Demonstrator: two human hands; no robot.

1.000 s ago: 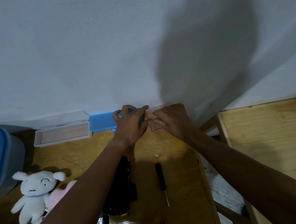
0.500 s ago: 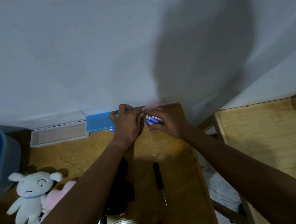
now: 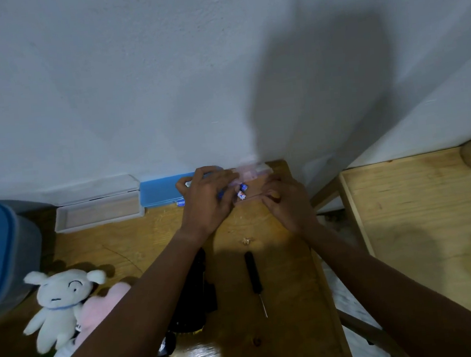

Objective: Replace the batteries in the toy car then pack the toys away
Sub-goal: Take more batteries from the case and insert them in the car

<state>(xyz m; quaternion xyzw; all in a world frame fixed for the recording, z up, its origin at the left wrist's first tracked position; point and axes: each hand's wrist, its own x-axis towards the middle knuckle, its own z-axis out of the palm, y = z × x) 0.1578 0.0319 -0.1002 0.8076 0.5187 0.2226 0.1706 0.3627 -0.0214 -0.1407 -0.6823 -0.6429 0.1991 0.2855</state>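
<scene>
Left hand [image 3: 204,202] pinches batteries [image 3: 241,192] (right hand [image 3: 286,206] beside pink case [image 3: 252,173]).

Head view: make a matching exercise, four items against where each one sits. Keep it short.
Items:
1. white plush
2. screwdriver
3. clear box
4. batteries

Places:
A. by the wall, between left hand and right hand
B. near left, beside the pink plush
C. lying just right of the black toy car
D. against the wall, lid open, left of the blue case

Pairs: 1-B, 2-C, 3-D, 4-A
</scene>
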